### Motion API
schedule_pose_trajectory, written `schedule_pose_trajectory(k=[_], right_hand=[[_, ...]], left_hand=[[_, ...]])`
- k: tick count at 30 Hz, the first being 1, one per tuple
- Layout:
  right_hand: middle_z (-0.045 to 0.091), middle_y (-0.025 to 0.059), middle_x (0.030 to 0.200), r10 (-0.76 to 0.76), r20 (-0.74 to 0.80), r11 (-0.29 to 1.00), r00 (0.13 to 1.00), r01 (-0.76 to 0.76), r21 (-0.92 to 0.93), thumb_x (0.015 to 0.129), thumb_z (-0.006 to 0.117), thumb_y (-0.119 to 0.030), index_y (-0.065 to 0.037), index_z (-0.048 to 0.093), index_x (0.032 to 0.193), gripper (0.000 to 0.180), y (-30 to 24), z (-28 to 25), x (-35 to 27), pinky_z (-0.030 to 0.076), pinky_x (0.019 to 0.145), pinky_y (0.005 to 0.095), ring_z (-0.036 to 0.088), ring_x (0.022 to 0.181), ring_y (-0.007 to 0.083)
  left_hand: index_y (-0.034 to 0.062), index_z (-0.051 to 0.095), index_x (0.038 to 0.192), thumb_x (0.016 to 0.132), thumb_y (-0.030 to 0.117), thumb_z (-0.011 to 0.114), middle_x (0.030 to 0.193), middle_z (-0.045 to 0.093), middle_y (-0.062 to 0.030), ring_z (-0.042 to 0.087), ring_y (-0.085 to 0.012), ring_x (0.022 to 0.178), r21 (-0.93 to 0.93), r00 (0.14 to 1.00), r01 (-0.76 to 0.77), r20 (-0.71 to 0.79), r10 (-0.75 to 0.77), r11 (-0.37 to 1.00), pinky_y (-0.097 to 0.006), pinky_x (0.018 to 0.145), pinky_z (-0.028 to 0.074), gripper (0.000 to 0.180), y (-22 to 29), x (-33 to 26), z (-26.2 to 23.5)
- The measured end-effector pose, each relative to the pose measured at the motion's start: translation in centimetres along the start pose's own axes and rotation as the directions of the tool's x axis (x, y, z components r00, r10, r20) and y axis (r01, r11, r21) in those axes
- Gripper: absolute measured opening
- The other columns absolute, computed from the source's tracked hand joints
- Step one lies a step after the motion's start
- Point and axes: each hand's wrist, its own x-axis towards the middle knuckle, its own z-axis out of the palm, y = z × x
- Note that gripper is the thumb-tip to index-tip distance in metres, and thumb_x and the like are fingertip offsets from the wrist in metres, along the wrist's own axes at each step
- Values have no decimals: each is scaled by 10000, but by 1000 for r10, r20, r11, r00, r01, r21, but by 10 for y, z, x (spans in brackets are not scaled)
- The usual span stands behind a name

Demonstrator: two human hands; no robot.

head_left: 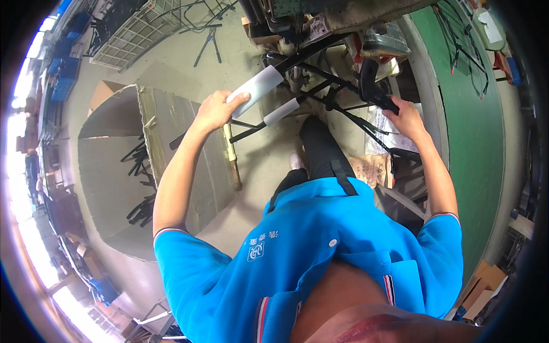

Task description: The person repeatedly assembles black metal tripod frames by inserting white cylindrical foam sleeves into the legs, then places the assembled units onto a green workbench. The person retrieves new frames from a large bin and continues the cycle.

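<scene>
A black tubular folding frame (320, 71) with crossing bars is held up in front of me, between both hands. My left hand (217, 110) is closed around the lower end of a thick white foam sleeve (258, 90) on one of its tubes, thumb along the top. A second, thinner white sleeve (282, 112) wraps a parallel tube just below. On the other side, my right hand (408, 119) grips a black tube end of the frame, beside a curved black plastic part (370, 80). The fingertips of the right hand are partly hidden.
To the left stands a large cardboard box (194, 134) with black parts inside. A wire crate (137, 34) is at the far left. Dark machinery (297, 17) stands ahead. A green-topped table (466, 143) runs along the right, with black frame parts (466, 48) on it.
</scene>
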Motion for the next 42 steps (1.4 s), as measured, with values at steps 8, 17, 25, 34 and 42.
schedule_pose_trajectory(k=[8,17,25,34,42], right_hand=[[637,207,878,8,16,1000,1000,-8,-13,777,673,-156,-60,570,1126,376,3,0,-1,478,713,393,615,869,373],[627,213,912,-54,-37,998,998,52,-44,771,677,-243,-87,570,1117,394,23,6,4,479,726,434,591,886,398],[591,207,776,-59,35,998,998,59,7,772,666,-159,-15,573,1009,293,-21,-49,-11,454,652,401,588,725,362],[623,244,895,-26,53,977,998,14,211,771,665,-169,38,558,1128,427,2,3,-36,474,748,395,617,823,364],[623,193,770,-137,256,965,957,70,253,784,665,-143,-71,592,1130,361,0,39,-97,483,645,390,606,743,389]], left_hand=[[-8,658,798,773,667,520,567,594,-107,625,-202,557,-9,1000,8,-5,-8,1000,-332,599,476,690,4,-6,2],[-2,663,788,780,659,527,575,603,-101,617,-184,522,-10,997,-68,-21,68,998,-309,562,479,674,-3,6,-4],[-8,644,854,811,606,556,635,601,-77,596,-139,522,-27,992,-120,-34,119,992,-272,503,472,622,26,-31,-34],[6,533,811,946,430,453,608,545,-50,524,-105,466,-384,981,-162,39,191,909,-257,489,450,452,72,-97,51],[-37,576,912,851,282,662,647,564,-26,524,-76,534,-469,994,90,-17,-111,878,-247,493,442,336,43,-194,111]])
